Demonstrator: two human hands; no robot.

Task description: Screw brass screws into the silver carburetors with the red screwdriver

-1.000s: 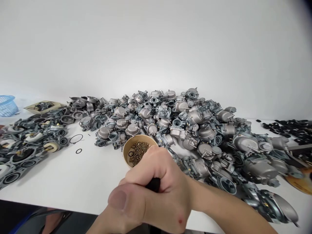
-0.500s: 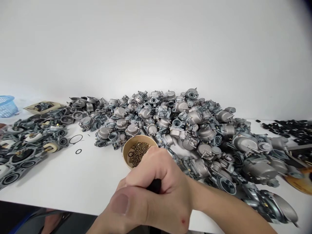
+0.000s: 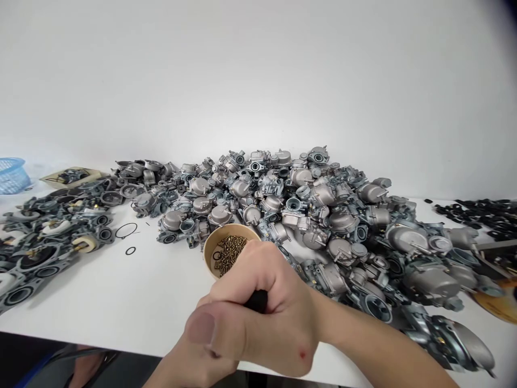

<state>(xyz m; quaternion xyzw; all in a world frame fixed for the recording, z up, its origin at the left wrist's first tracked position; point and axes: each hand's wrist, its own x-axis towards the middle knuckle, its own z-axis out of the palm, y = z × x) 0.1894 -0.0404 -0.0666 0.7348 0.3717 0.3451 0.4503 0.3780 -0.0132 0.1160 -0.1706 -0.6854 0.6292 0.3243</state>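
Note:
My right hand (image 3: pixel 266 312) is closed in a fist around a black handle (image 3: pixel 257 300); only its rounded end shows between thumb and fingers, and the rest of the tool is hidden. My left hand (image 3: pixel 189 358) lies beneath and behind the right one at the bottom of the view. Its fingers are curled and mostly covered, and what they hold cannot be made out. Just beyond my fists stands a round tan tub (image 3: pixel 210 237) with small brass-coloured screws (image 3: pixel 234 250) and a black ring in it.
A big heap of metal carburetors (image 3: pixel 278 205) spreads behind and to the right. Opened carburetor bodies with white floats (image 3: pixel 56 229) lie left, near black O-rings (image 3: pixel 130 250) on the white table (image 3: pixel 133 296). A blue basket (image 3: pixel 14 175) and black parts (image 3: pixel 480 215) stand at the sides.
My right fist has turned and risen slightly, uncovering a bit more of the table edge below it. The black handle's end has shifted a little. The heaps and tub stay put.

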